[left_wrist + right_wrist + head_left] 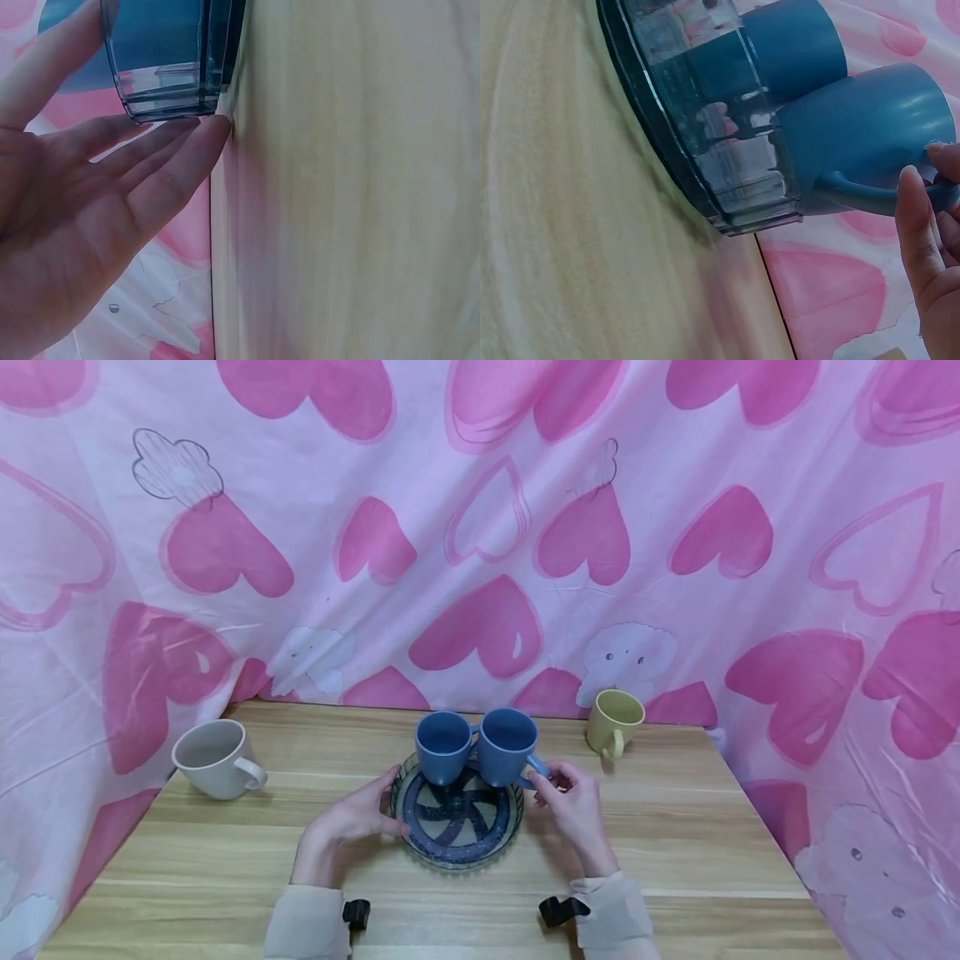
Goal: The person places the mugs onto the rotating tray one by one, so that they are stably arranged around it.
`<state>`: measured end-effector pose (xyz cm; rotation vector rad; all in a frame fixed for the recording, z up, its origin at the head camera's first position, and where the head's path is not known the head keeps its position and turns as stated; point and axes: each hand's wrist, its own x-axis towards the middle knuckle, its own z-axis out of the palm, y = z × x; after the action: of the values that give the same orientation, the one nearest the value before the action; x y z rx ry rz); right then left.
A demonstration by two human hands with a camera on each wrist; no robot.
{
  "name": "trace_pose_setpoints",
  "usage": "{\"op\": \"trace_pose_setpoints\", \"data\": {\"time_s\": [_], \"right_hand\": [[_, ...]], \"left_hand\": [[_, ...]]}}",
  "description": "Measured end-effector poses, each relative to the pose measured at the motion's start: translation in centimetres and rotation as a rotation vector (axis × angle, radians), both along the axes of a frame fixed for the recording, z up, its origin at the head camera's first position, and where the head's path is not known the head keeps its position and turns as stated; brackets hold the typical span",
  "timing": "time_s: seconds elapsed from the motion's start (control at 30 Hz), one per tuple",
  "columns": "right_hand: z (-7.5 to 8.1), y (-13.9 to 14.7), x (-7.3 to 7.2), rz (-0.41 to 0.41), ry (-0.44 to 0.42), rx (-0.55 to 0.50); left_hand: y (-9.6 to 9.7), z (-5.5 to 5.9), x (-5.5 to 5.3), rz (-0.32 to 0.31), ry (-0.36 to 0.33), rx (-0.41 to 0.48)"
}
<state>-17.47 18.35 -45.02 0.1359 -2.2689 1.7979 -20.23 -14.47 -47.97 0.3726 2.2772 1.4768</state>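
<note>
A round glass dish (453, 853) with a dark blue swirl pattern stands on the table. Two blue mugs sit in its far half side by side, the left mug (442, 747) and the right mug (504, 760), both upright. My left hand (352, 814) holds the dish's left edge, the thumb at the rim and the fingers along the outer wall, as the left wrist view (90, 187) also shows. With thumb and fingers, my right hand (573, 802) pinches the handle (862, 196) of the right mug. The left mug's handle is partly hidden behind the right one.
On the left of the wooden table (225, 877) stands a light grey mug (217, 764), its handle pointing right. A yellow mug (615, 722) is near the back edge at the right. Behind hangs a pink cloth (480, 527) with hearts.
</note>
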Motion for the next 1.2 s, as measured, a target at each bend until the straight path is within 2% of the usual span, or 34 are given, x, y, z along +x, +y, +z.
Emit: {"op": "trace_pose_setpoints", "data": {"time_s": [0.13,0.37,0.53,0.73,0.93,1.13,1.2], "right_hand": [[-0.2,-0.1,-0.2,-0.005,0.019,0.005],[-0.7,-0.3,0.1,0.001,-0.022,0.003],[-1.2,-0.7,0.7,0.010,-0.019,0.008],[-1.6,-1.3,1.2,0.006,-0.035,-0.012],[-1.6,-1.5,0.8,0.003,-0.025,0.001],[-1.6,-1.1,0.0,-0.017,-0.032,0.018],[-2.3,-0.7,-0.6,-0.022,-0.045,0.015]], "left_hand": [[0.0,0.3,-0.1,-0.010,-0.009,-0.020],[-0.1,0.2,0.3,-0.016,0.000,-0.078],[-0.4,-0.4,1.1,-0.021,-0.026,-0.021],[-0.7,-0.8,1.6,-0.026,-0.015,-0.041],[-1.0,-0.7,1.4,-0.025,0.001,0.008],[-0.7,-0.4,0.8,0.015,0.025,-0.009],[-0.4,-0.5,0.5,0.021,0.036,-0.023]]}}
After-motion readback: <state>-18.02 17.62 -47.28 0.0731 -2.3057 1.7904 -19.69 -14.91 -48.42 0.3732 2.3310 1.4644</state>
